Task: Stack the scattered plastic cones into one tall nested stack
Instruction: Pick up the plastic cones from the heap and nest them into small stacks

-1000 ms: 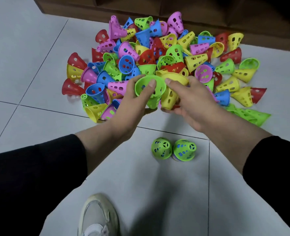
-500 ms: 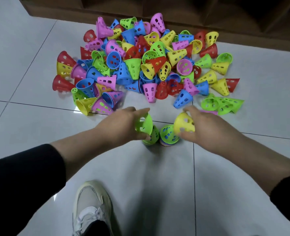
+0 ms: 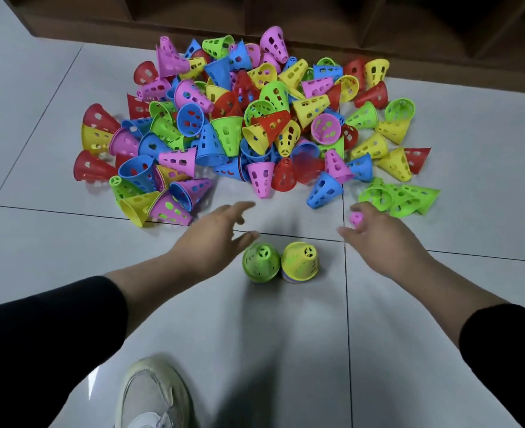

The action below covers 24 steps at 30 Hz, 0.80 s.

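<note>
Head view: left hand [image 3: 212, 239] fingers spread, empty; right hand [image 3: 378, 233] fingers pinch pink cone [image 3: 356, 218].

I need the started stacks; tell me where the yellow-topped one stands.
In the head view, the yellow-topped stack stands upright on the tiled floor, low centre, right beside the green stack, between both hands.

A single wide-angle camera sits on the person's head and looks forward and steeply down at the pale tiled floor [image 3: 440, 304]. It is near enough that both black-sleeved forearms fill the lower corners, with a white sneaker [image 3: 153, 393] at the bottom edge directly beneath. The heap of colourful perforated plastic cones [image 3: 249, 125] lies in the upper middle, and the dark brown wooden shelf unit [image 3: 316, 17] runs along the top edge. Straight lines bow outward near the borders.
</note>
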Tool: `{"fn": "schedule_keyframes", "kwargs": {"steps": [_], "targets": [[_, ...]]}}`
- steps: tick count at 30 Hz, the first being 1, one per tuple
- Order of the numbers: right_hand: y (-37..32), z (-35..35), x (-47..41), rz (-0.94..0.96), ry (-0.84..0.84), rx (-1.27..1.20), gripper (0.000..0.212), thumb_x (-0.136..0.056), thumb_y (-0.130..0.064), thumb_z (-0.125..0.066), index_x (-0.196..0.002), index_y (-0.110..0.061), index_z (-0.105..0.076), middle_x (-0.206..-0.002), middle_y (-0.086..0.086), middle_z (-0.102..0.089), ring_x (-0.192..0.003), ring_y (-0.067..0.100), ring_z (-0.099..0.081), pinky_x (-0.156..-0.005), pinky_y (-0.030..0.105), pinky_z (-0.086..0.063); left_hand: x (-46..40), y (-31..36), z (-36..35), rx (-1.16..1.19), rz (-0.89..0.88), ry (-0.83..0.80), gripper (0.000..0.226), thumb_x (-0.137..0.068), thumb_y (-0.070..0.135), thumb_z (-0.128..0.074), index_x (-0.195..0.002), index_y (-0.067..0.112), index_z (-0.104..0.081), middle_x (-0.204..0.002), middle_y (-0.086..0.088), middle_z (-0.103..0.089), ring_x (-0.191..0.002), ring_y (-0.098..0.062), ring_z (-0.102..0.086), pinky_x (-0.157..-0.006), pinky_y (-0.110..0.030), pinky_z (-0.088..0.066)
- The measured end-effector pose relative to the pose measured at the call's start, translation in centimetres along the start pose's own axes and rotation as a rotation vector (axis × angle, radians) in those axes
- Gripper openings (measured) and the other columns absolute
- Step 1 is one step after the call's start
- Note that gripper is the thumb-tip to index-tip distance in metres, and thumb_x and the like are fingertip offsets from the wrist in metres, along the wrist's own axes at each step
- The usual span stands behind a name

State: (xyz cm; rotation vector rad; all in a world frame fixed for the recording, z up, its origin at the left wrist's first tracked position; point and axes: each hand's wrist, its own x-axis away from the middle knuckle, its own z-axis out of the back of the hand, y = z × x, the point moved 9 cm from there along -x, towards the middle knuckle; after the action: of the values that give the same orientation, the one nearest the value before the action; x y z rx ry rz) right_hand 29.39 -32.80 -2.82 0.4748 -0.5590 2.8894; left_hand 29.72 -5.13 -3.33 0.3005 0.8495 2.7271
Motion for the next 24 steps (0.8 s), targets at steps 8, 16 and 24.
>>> {"fn": "schedule_keyframes", "kwargs": {"steps": [8, 16, 24], "targets": [[7.5, -3.1, -5.4, -0.009, -0.117, 0.466, 0.077, -0.085, -0.043, -0.072, -0.149, -0.026, -0.033, -0.144, 0.007, -0.039, -0.129, 0.032, -0.04, -0.096, 0.045, -0.044, -8.7, -3.4, -1.4, -0.093, 0.238, -0.066, 0.065, -0.097, 0.045, -0.054, -0.151, 0.022, -0.026, -0.111, -0.014, -0.066, -0.094, -0.03, -0.063, -0.077, -0.04, -0.051], [7.0, -6.2, -6.9, 0.049, -0.161, 0.402, 0.053, -0.085, -0.031, -0.069, -0.133, -0.017, -0.051, -0.118, 0.01, -0.053, -0.108, 0.032, -0.051, -0.086, 0.039, -0.047, -14.8, -2.8, -4.0, -0.131, 0.257, -0.016, 0.035, -0.098, 0.037, -0.046, -0.127, 0.022, -0.035, -0.086, -0.007, -0.064, -0.073, -0.03, -0.061, -0.065, -0.042, -0.054], [6.5, -4.4, -6.1, -0.029, -0.017, -0.138, 0.052, -0.083, -0.041, -0.073, -0.128, -0.024, -0.052, -0.108, 0.001, -0.06, -0.093, 0.023, -0.057, -0.074, 0.033, -0.045, -15.4, -3.6, -4.8, -0.267, 0.284, 0.032, 0.029, -0.097, 0.043, -0.048, -0.112, 0.019, -0.042, -0.088, -0.007, -0.064, -0.081, -0.033, -0.061, -0.064, -0.039, -0.047]]}}
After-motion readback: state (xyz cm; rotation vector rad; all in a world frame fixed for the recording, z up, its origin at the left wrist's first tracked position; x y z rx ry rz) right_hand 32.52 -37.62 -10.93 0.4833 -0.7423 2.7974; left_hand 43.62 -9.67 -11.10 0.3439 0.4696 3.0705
